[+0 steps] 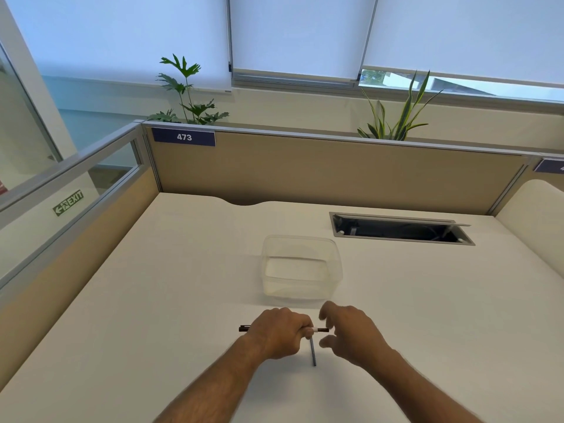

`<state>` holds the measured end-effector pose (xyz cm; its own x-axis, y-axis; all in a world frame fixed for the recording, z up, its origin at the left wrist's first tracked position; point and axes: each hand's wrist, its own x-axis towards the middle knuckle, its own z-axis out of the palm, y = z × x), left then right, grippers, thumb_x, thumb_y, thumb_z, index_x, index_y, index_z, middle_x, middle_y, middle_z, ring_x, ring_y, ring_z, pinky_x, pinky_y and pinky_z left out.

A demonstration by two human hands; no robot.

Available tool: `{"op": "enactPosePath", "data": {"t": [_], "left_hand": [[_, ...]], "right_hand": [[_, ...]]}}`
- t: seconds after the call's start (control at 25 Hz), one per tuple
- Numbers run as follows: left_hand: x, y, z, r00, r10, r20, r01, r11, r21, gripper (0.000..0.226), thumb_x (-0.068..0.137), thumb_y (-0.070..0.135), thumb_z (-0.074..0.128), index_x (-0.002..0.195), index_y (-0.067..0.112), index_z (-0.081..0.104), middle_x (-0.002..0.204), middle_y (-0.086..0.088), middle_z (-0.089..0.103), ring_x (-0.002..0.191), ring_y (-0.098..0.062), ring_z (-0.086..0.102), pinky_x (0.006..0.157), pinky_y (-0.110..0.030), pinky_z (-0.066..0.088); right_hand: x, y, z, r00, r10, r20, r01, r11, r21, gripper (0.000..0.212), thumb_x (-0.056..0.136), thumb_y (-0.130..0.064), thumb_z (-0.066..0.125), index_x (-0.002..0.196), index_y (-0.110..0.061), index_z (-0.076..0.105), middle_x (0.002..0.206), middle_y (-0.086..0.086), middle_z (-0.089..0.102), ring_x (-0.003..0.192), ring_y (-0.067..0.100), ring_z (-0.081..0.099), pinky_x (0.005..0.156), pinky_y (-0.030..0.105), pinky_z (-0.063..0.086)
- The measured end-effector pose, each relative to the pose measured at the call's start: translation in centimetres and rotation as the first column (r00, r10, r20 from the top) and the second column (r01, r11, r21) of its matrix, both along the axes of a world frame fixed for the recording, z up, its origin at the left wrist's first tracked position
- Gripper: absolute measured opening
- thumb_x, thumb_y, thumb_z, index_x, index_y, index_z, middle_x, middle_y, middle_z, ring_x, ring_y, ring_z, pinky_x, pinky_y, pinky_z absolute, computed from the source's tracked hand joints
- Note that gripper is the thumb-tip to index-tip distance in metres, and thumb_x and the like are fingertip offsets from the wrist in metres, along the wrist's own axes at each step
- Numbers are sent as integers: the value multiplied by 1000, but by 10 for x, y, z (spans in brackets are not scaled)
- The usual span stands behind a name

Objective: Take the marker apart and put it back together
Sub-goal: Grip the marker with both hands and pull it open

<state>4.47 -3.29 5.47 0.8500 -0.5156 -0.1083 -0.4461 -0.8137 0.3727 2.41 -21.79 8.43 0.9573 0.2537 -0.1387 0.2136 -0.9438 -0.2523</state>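
Hands: you had two over the desk, left hand [279, 332] and right hand [351, 332].
Marker pieces: two, a marker body [244, 328] and a grey stick [313, 352].
Clear containers: one, the plastic tub [300, 267].
Potted plants: two, leafy plant [186, 93], spiky plant [396, 117].
Cable hatches: one, the hatch [399, 228].
Number plates: you saw two, plate 473 [184, 137] and a cut-off plate [549, 166].

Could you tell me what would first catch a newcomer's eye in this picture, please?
Two bare hands meet low at centre: the left hand grips a dark marker held level, and the open right hand reaches for its tip. A clear plastic container sits just behind them on the white desk.
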Motion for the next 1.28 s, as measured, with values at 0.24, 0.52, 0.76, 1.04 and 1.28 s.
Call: {"op": "enactPosePath", "data": {"t": [0.24, 0.52, 0.76, 1.04, 1.28], "left_hand": [[0, 4, -1, 1000, 2, 8, -2, 1000, 4, 23, 99, 40, 42, 101, 33, 64, 91, 0, 72, 82, -27, 63, 76, -39, 52], [0, 6, -2, 1000, 7, 18, -6, 1000, -24, 23, 99, 40, 44, 101, 32, 65, 91, 1, 72, 82, -25, 62, 76, -39, 53], [1, 11, 1, 999, 33, 34, -31, 997, -70, 25, 99, 38, 44, 101, 29, 67, 92, 0, 73, 84, -25, 62, 76, -38, 52], [3, 14, -11, 994, 102, 41, -92, 977, -191, 28, 96, 47, 41, 97, 29, 63, 90, 5, 73, 81, -22, 63, 75, -39, 53], [1, 10, -14, 975, 220, 12, -198, 901, -387, 31, 94, 48, 39, 93, 28, 62, 72, 10, 67, 74, -20, 63, 69, -39, 54]], "right_hand": [[0, -6, -4, 992, 126, -26, -125, 992, 16, 27, 98, -35, 49, 113, -19, 65, 105, 3, 73, 89, 25, 61, 77, 36, 50], [-1, -7, -5, 996, -23, 90, 18, 998, 58, 13, 86, -31, 64, 94, -25, 72, 87, -2, 76, 81, 19, 66, 68, 32, 53], [-4, -11, -7, 979, -147, 142, 120, 975, 186, 10, 80, -31, 69, 87, -28, 75, 76, -15, 63, 75, 9, 58, 69, 26, 50], [-7, -12, -8, 959, -261, 107, 213, 919, 331, 8, 77, -23, 76, 84, -24, 79, 74, -11, 67, 69, 7, 61, 64, 16, 44], [-11, -8, -13, 910, -412, 41, 358, 834, 421, 9, 74, -20, 76, 83, -20, 78, 61, -12, 69, 61, 5, 65, 62, 18, 48]]}}
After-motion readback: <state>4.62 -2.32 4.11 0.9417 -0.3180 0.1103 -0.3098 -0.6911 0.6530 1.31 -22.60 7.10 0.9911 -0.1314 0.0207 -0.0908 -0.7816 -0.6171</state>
